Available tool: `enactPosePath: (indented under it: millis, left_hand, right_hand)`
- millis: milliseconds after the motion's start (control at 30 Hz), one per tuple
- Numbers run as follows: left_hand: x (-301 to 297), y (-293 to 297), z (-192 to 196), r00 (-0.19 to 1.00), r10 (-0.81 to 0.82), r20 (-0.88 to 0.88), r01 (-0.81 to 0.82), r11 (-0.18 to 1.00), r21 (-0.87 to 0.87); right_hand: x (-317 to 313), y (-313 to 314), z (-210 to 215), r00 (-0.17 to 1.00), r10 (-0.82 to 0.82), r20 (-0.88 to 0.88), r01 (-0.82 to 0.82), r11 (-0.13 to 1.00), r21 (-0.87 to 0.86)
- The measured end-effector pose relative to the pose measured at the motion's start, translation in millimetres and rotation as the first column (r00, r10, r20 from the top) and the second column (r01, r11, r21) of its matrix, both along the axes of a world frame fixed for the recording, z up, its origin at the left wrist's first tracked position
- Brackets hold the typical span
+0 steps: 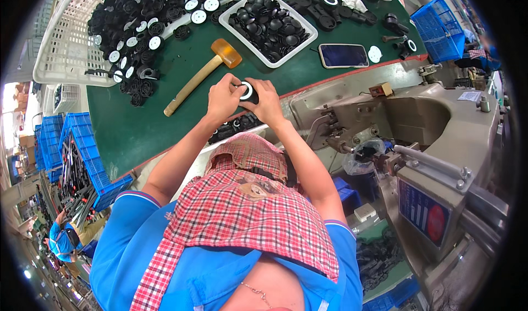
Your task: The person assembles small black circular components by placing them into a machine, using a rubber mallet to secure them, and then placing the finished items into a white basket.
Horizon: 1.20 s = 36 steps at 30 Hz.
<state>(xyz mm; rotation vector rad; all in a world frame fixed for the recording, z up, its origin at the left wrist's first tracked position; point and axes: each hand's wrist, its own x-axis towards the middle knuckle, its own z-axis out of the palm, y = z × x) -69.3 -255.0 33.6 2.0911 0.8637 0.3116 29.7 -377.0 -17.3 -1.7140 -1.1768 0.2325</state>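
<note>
While both hands grip one round black-white part (247, 91), one mallet (204, 71) nearby.

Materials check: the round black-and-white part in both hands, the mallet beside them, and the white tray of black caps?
Round black part with white ring, pinched by left hand and right hand: likely moulded plastic, matte black. Mallet: translucent amber head, probably rubber or urethane; pale handle looks like wood. White rectangular tray: smooth, slightly glossy, probably plastic.
</note>
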Motion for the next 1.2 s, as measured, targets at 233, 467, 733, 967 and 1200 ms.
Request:
enactPosePath:
  millis: [233, 467, 733, 967, 1200]
  left_hand:
    - [15, 30, 18, 0.916, -0.248, -0.316, 0.234, 0.969, -0.083]
    - [-1, 56, 19, 0.997, -0.050, -0.065, 0.078, 0.831, 0.550]
    - [-42, 49, 73, 0.989, -0.119, -0.091, 0.133, 0.975, 0.176]
    - [-66, 14, 66, 0.940, -0.221, -0.261, 0.271, 0.947, 0.173]
    - [-80, 10, 25, 0.936, -0.258, -0.238, 0.303, 0.937, 0.176]
  right_hand:
    - [-2, 4, -3, 0.999, -0.039, 0.036, 0.038, 0.999, 0.024]
    - [-3, 2, 4, 0.998, -0.070, 0.005, 0.070, 0.997, 0.035]
    - [2, 2, -2, 0.998, -0.058, 0.002, 0.058, 0.998, 0.001]
    - [-6, -1, 7, 0.999, -0.039, -0.030, 0.039, 0.999, 0.002]
    - [-2, 8, 8, 0.997, -0.071, 0.013, 0.071, 0.997, -0.010]
